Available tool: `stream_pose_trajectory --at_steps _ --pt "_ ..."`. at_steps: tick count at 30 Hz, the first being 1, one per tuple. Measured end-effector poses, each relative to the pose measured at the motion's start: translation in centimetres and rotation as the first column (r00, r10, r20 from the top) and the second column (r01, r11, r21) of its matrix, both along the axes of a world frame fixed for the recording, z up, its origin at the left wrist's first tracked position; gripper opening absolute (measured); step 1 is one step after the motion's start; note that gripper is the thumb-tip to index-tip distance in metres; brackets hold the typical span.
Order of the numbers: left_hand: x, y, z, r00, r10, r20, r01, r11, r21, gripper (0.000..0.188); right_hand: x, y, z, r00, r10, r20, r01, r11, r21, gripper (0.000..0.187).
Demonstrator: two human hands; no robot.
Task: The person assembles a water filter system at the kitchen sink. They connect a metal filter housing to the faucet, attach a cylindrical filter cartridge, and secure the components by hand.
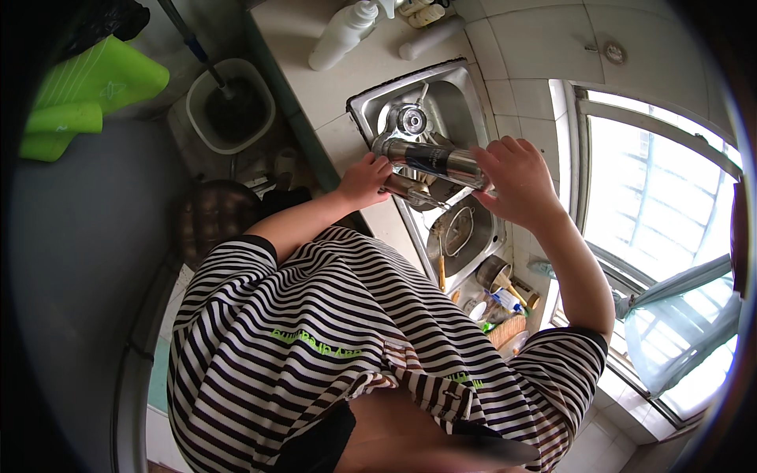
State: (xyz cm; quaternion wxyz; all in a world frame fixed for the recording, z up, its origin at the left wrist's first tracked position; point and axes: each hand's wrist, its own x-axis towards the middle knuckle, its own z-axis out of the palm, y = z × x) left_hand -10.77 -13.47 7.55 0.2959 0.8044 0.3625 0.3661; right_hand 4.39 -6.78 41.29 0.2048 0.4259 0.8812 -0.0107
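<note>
Over the steel double sink [361, 105] lies a silver metal flask [438, 162] with a dark printed band, tilted on its side across the bowls. My right hand [520, 177] is closed round its right end. At its left end, my left hand [365, 181] is closed on a brownish metal bar [410, 191] beside the flask, which looks like its handle; the join is hidden. A round shiny metal piece [412, 120] is in the far bowl, just past the flask. In the near bowl sits a round wire strainer [459, 230].
A white spray bottle [337, 39] stands on the counter [292, 39] at the far left. On the floor is a pale bucket [230, 146] with a pole in it. Near the window [654, 181] stand a metal pot [493, 270] and several small kitchen things.
</note>
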Motion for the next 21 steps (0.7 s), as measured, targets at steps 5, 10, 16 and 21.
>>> stream_pose_trajectory --at_steps 5,10,16,21 --pt "-0.1 0.0 -0.1 1.000 -0.010 -0.021 0.010 1.000 -0.009 0.054 0.5 -0.2 -0.5 0.999 -0.049 0.012 0.050 0.999 -0.022 0.044" --pt "-0.4 -0.1 -0.1 0.999 -0.021 -0.029 0.021 1.000 -0.013 0.056 0.4 -0.7 -1.0 0.975 -0.221 0.016 0.221 0.971 -0.091 0.045" --pt "-0.4 -0.1 0.1 1.000 -0.016 -0.019 0.016 1.000 -0.023 0.057 -0.6 -1.1 -0.4 0.979 -0.193 0.060 0.195 0.980 -0.034 0.051" --pt "-0.3 -0.2 -0.3 1.000 -0.019 0.007 0.020 1.000 -0.009 0.055 0.0 -0.9 -1.3 0.993 -0.097 0.070 0.099 0.995 -0.021 0.052"
